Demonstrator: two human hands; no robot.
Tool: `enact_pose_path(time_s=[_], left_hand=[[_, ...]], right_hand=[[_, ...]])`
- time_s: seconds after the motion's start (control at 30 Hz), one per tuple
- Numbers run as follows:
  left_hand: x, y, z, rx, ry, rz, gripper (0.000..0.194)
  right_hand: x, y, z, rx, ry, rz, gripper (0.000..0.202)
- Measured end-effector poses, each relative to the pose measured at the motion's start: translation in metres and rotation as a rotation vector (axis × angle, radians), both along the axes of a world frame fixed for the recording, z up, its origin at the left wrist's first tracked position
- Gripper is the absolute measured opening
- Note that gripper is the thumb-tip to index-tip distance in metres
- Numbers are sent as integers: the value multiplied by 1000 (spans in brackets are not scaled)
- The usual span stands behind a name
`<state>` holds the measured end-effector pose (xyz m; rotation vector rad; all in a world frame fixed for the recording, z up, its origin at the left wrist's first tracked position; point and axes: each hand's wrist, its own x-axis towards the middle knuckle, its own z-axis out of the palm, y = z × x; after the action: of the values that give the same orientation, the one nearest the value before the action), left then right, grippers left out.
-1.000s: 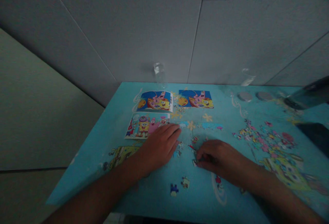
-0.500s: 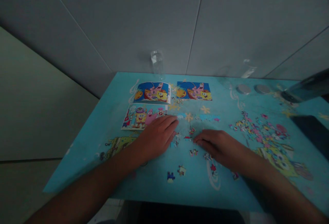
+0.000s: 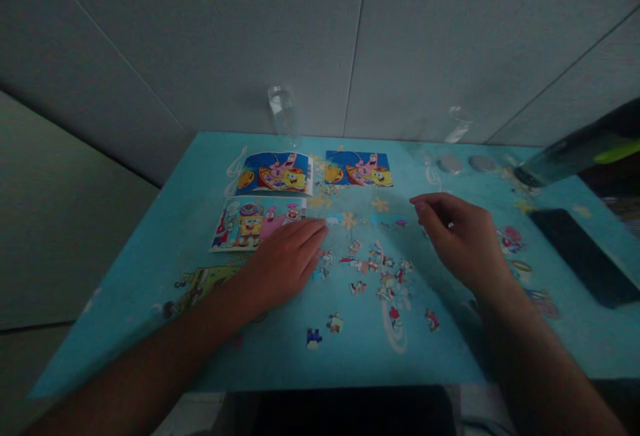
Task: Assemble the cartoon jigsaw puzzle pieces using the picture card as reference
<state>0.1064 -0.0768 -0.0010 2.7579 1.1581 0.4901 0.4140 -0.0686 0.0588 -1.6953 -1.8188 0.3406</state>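
My left hand (image 3: 287, 261) rests on the table with its fingers stretched out close together, over the lower right corner of a cartoon picture card (image 3: 260, 226). Just right of its fingertips lie loose jigsaw pieces (image 3: 357, 287), several of them grouped in the middle. My right hand (image 3: 463, 239) hovers above the table right of these pieces, thumb and index fingertip brought together. Whether a small piece sits in that pinch cannot be made out. A blue puzzle piece (image 3: 314, 338) and a pale one (image 3: 335, 323) lie nearer the front edge.
Behind are a folded picture sheet (image 3: 275, 173) and a blue picture card (image 3: 359, 169). A clear container (image 3: 283, 116) stands by the wall, another (image 3: 457, 126) further right. Two round lids (image 3: 451, 165), a dark bottle (image 3: 565, 156) and a black phone-like slab (image 3: 585, 256) occupy the right side.
My right hand has left the middle pieces and moved right and up, uncovering pieces there and now covering much of the right-hand pile. My left hand stays by the card. The view has shifted slightly.
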Motion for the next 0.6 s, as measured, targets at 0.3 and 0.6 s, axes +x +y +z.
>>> enact_pose_path(time_s=[0.3,0.6], left_hand=[[-2,2,-1,22,-10,-24,42],[-5,2,-1,-26,-86,43,45]], right_hand=[[-5,-2,-3,0,-10,-22,24],[-4,-2,-4,-65,-29,15,22]])
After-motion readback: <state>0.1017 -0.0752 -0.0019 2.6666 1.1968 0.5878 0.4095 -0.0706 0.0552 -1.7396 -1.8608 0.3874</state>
